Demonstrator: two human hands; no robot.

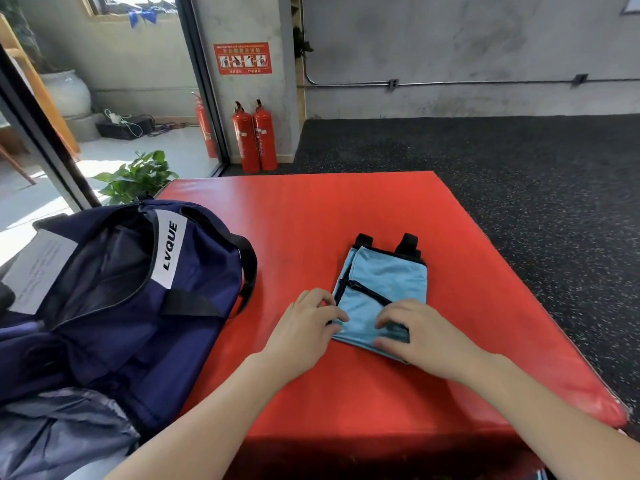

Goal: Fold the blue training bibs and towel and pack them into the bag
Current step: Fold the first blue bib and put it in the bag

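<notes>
A: Nearest the camera, the 2 forearms come up from the bottom edge. The left hand [304, 327] pinches the left edge of the folded blue bib [379, 289] with curled fingers.

B: And the right hand [415, 334]?

A: Its curled fingers grip the near right corner of the bib. The bib lies in the middle of the frame on the red mat [346, 209].

B: Where is the bag?

A: The navy bag [138, 289] stands open at the left, on the mat's edge, just beside the bib. 2 red fire extinguishers [254, 136] stand at the wall above.
</notes>
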